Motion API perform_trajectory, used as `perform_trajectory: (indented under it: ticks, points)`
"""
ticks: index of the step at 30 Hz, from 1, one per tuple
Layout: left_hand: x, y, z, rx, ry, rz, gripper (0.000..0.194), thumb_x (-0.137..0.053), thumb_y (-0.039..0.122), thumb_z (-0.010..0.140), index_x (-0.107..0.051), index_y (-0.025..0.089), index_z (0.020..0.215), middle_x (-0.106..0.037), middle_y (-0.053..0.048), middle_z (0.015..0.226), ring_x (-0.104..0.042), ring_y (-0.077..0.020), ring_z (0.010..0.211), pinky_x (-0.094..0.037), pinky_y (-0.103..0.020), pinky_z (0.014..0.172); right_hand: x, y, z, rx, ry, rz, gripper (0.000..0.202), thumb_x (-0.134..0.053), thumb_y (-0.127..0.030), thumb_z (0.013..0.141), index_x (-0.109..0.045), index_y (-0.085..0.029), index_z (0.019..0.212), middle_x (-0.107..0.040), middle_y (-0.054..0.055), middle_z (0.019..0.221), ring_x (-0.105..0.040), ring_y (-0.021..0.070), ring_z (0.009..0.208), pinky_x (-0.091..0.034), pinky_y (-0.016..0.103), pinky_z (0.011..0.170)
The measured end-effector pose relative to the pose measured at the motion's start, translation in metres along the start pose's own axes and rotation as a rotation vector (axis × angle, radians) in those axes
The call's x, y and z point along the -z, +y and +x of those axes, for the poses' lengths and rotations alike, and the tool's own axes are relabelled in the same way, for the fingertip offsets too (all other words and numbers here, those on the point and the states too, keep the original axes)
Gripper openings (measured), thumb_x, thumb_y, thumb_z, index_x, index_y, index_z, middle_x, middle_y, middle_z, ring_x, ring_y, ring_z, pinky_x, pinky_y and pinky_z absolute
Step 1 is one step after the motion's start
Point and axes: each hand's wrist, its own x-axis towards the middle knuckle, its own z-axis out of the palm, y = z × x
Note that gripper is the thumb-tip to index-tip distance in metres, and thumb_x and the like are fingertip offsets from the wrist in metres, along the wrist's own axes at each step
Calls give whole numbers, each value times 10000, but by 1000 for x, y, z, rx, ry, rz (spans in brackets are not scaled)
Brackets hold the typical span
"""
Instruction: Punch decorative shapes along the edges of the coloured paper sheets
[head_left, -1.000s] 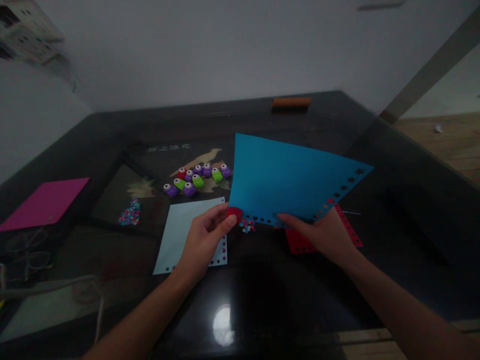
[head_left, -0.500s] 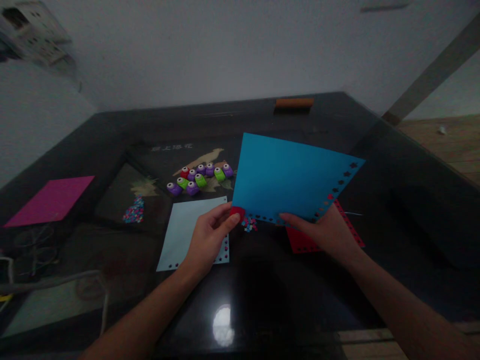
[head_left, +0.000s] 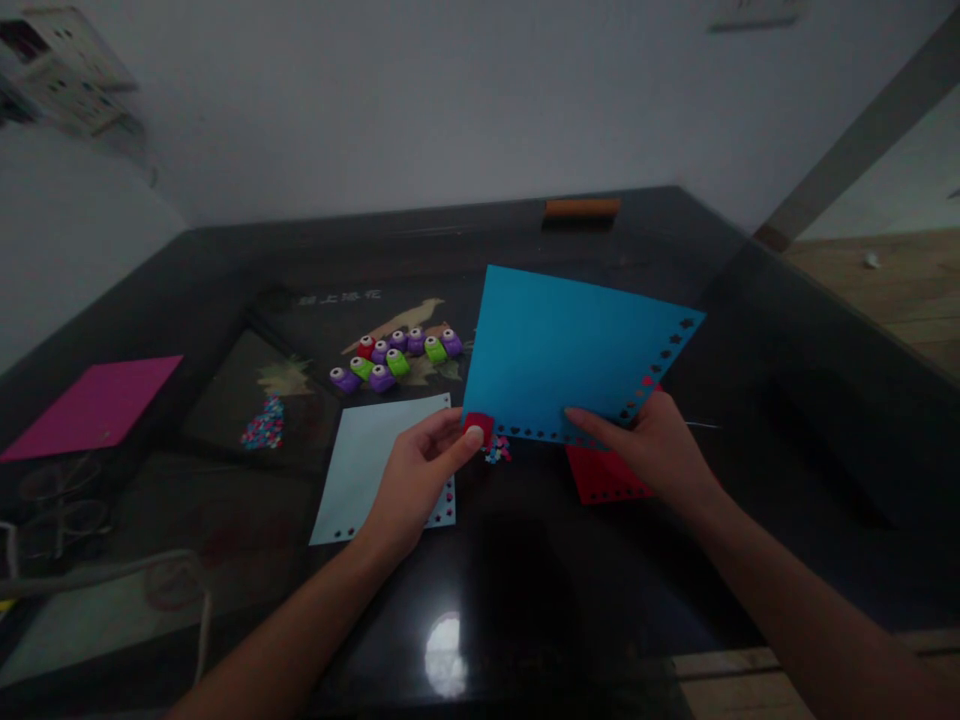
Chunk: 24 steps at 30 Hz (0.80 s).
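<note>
A blue sheet of paper (head_left: 570, 345) is held up over the table, with small shapes punched along its lower and right edges. My right hand (head_left: 652, 440) grips its lower right part, thumb on the front. At the lower left corner, my left hand (head_left: 424, 460) is closed on a red craft punch (head_left: 478, 428), thumb pressing its top. Paper confetti (head_left: 496, 450) lies just under the punch. A pale blue punched sheet (head_left: 356, 465) rests beneath my left hand, and a red punched sheet (head_left: 600, 475) lies partly hidden behind my right hand.
Several purple, green and red craft punches (head_left: 394, 360) stand behind the pale sheet. Left of them are a confetti pile (head_left: 264, 425) and a magenta sheet (head_left: 94, 405). A brown roll (head_left: 582, 208) lies at the back of the dark glossy table (head_left: 480, 610).
The red punch and my left thumb have shifted slightly right along the blue sheet's corner. The sheet's right end has moved a little left, and the whole view has shifted slightly.
</note>
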Motion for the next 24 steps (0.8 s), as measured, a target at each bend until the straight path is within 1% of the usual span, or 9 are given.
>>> perform_trajectory:
  ticks: [7, 10, 14, 16, 19, 24]
  points:
    - [-2, 2, 0, 27, 3, 27, 341, -718, 348, 718, -659, 141, 983, -728, -84, 980, -668, -230, 926, -483, -379, 898, 1, -3, 0, -33, -10, 21, 167, -666, -327, 735, -682, -161, 749, -733, 63, 787, -676, 213, 680, -549, 355, 649]
    - [-3, 4, -1, 20, 15, 42, 353, -722, 349, 708, -652, 139, 984, -726, -89, 988, -666, -236, 935, -487, -383, 895, 1, -3, 0, -45, -1, 18, 163, -661, -322, 742, -680, -160, 747, -734, 66, 784, -678, 209, 672, -550, 345, 641]
    - [-1, 5, 0, 27, 16, 57, 351, -726, 345, 702, -648, 145, 981, -722, -87, 1007, -664, -227, 948, -489, -365, 893, 1, -2, 0, -51, 41, 36, 192, -673, -313, 733, -684, -157, 843, -736, 83, 892, -690, 226, 762, -556, 362, 708]
    - [0, 6, 1, 25, 11, 83, 351, -721, 352, 707, -649, 147, 982, -721, -86, 1011, -664, -225, 945, -490, -361, 891, 2, -1, 1, -60, 60, 47, 206, -680, -318, 727, -684, -157, 856, -735, 85, 912, -690, 235, 784, -555, 378, 730]
    - [1, 8, 1, 21, 0, 140, 369, -709, 379, 717, -647, 144, 994, -728, -87, 968, -671, -226, 903, -502, -356, 856, 4, 1, 3, -67, 85, 47, 233, -684, -328, 724, -688, -159, 885, -731, 84, 943, -689, 244, 810, -551, 404, 757]
    - [3, 11, 1, 65, -30, 219, 393, -700, 392, 717, -638, 140, 1012, -726, -87, 889, -673, -231, 829, -518, -329, 751, 6, 0, 3, -52, 108, 15, 246, -682, -331, 733, -695, -161, 910, -719, 93, 993, -681, 262, 859, -542, 422, 789]
